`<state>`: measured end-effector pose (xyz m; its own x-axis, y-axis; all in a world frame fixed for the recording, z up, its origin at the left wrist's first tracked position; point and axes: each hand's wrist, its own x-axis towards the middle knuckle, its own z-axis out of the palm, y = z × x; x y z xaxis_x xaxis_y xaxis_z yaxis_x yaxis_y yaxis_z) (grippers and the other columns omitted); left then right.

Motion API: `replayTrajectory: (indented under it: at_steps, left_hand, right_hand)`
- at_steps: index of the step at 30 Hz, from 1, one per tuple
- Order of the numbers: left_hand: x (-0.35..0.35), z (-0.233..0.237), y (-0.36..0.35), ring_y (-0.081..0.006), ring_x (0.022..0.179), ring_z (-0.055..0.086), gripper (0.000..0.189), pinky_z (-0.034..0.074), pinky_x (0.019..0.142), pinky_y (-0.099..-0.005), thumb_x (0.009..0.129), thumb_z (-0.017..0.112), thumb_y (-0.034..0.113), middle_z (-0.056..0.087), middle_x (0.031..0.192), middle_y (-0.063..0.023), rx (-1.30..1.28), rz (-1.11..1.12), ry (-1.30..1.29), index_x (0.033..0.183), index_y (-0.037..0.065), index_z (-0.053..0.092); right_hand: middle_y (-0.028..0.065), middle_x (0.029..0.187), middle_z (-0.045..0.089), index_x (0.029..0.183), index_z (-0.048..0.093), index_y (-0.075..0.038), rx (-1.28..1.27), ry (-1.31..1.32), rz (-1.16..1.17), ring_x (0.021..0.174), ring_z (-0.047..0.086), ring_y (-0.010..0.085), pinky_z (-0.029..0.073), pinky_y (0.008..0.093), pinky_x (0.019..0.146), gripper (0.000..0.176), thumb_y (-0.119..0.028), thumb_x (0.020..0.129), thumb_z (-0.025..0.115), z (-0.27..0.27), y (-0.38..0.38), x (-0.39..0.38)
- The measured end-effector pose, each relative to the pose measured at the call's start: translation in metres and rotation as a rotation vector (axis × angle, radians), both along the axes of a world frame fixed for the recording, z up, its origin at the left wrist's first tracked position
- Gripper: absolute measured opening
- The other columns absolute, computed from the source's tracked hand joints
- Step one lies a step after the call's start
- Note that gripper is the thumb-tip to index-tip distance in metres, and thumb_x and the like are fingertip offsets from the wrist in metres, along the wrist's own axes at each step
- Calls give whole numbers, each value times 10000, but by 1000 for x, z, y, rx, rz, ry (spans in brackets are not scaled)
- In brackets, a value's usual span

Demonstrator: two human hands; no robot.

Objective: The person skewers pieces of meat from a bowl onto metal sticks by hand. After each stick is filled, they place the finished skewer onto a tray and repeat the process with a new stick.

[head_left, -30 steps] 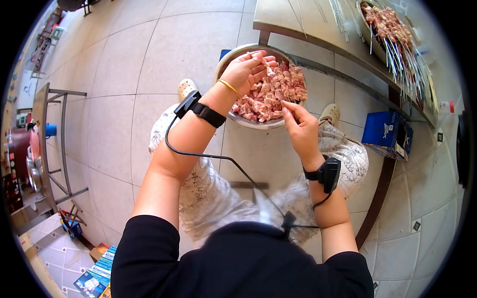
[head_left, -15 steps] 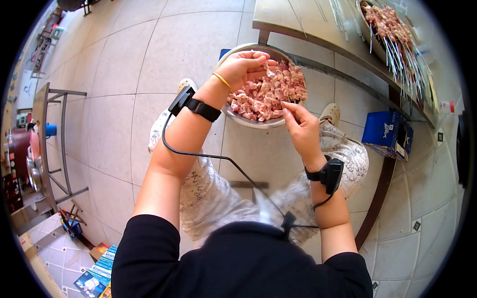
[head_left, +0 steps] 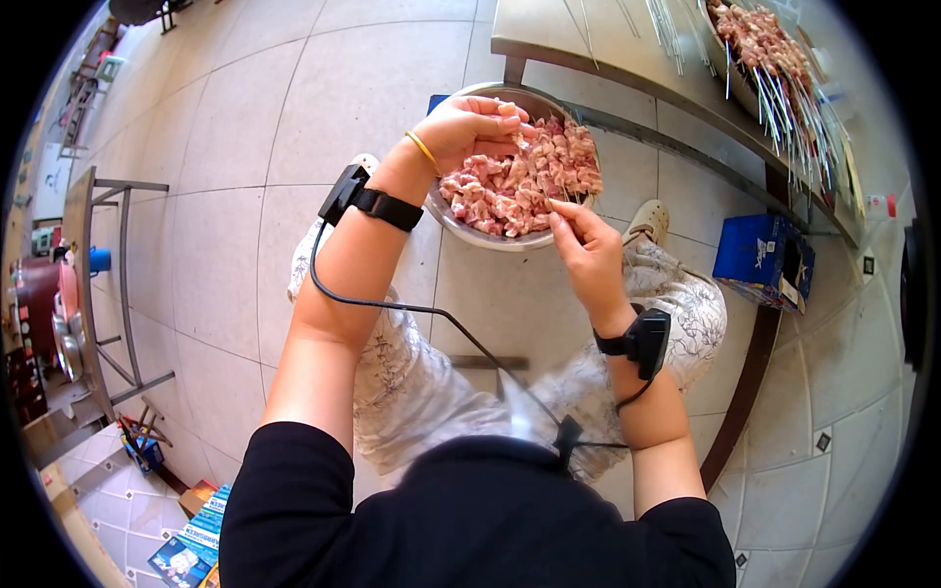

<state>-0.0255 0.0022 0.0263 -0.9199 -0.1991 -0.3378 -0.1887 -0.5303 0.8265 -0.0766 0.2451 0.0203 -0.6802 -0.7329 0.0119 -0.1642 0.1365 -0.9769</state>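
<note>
A wide metal basin (head_left: 469, 233) full of raw meat pieces (head_left: 500, 196) sits between my knees. Over its far left part, my left hand (head_left: 466, 132) pinches a piece of raw meat (head_left: 510, 111) between thumb and fingers. My right hand (head_left: 590, 257) is closed at the basin's near right rim, thumb and forefinger pinching what looks like the end of a thin skewer; most of it is lost against the meat. Threaded meat skewers (head_left: 573, 162) lie along the right side of the basin.
A metal-edged table (head_left: 608, 73) stands at the upper right, with loose skewers (head_left: 667, 34) on it. Beyond these is a bowl of meat skewers (head_left: 765, 44), handles outward. On the floor are a blue box (head_left: 760, 257) and, at left, a metal frame (head_left: 125, 265).
My left hand has shifted slightly left, and the meat piece in its fingers now shows more plainly. My right hand has moved a little left, still pinching.
</note>
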Motion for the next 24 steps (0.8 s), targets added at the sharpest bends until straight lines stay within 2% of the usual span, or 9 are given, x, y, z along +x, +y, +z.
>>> replayTrajectory:
  at_steps: [5, 11, 15, 18, 24]
  left_hand:
    - [-4, -10, 1, -155, 904, 662, 218, 566, 784, -263, 888, 640, 143, 669, 1033, -122, 59, 16, 0, 1054, 5, 613]
    - [-6, -14, 13, -161, 906, 663, 226, 565, 801, -272, 900, 633, 185, 670, 1036, -127, 71, 109, 15, 1046, 14, 614]
    - [-4, -10, 9, -171, 908, 665, 258, 560, 823, -277, 922, 602, 231, 673, 1027, -133, 168, 107, 33, 1052, 9, 612]
    - [-4, -8, 12, -174, 870, 670, 233, 564, 778, -270, 922, 603, 240, 678, 977, -124, 149, 151, 40, 972, 14, 629]
    - [-3, -12, 11, -176, 859, 671, 250, 563, 781, -271, 920, 606, 229, 680, 986, -136, 107, 151, 24, 1014, -2, 630]
  right_hand:
    - [-25, 704, 572, 1064, 644, 30, 32, 200, -39, 611, 462, 30, 385, 190, 539, 188, -56, 900, 608, 0, -4, 2]
    - [96, 731, 640, 1061, 640, 27, 8, 409, -38, 633, 535, 82, 453, 232, 589, 192, -47, 886, 615, -7, -6, -4]
    - [87, 709, 629, 1049, 644, 26, 37, 379, -40, 611, 523, 80, 444, 227, 573, 183, -45, 884, 616, -2, -6, -7]
    - [83, 704, 625, 1042, 646, 28, 39, 390, -35, 607, 517, 75, 439, 224, 568, 177, -42, 883, 615, -2, -6, -7]
    - [58, 705, 617, 1042, 647, 28, 19, 350, -18, 618, 505, 60, 432, 218, 565, 175, -39, 884, 613, -4, -5, -7]
